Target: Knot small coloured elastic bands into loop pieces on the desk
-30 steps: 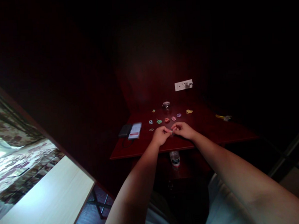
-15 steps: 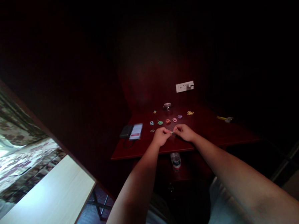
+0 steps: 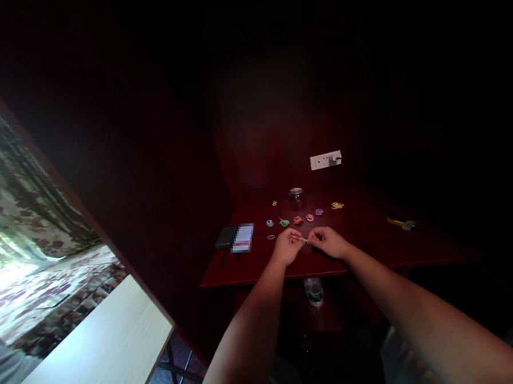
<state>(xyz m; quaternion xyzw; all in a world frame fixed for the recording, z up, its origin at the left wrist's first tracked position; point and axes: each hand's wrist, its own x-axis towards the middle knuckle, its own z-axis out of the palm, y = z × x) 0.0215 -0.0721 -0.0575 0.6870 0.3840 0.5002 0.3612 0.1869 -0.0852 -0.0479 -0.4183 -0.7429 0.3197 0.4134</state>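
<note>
Over the dark red desk (image 3: 371, 249), my left hand (image 3: 287, 246) and my right hand (image 3: 328, 241) meet near the front edge. Both pinch a small green band (image 3: 305, 240) between their fingertips. Behind them lies a row of small coiled bands: blue (image 3: 270, 223), green (image 3: 284, 221), orange-red (image 3: 298, 220), pink (image 3: 310, 218) and purple (image 3: 319, 211). A yellow bunch (image 3: 337, 205) is farther right. One pale ring (image 3: 271, 237) lies left of my left hand.
A clear jar (image 3: 297, 195) stands at the back, near a wall socket (image 3: 326, 160). A phone (image 3: 243, 238) and a black case (image 3: 226, 237) lie left. A yellow-handled tool (image 3: 402, 224) is right; a bottle (image 3: 314, 295) stands below the desk.
The whole view has shifted, so the desk and its objects appear lower and farther right. Both hands still hold the green band, with their fingertips slightly changed in pose.
</note>
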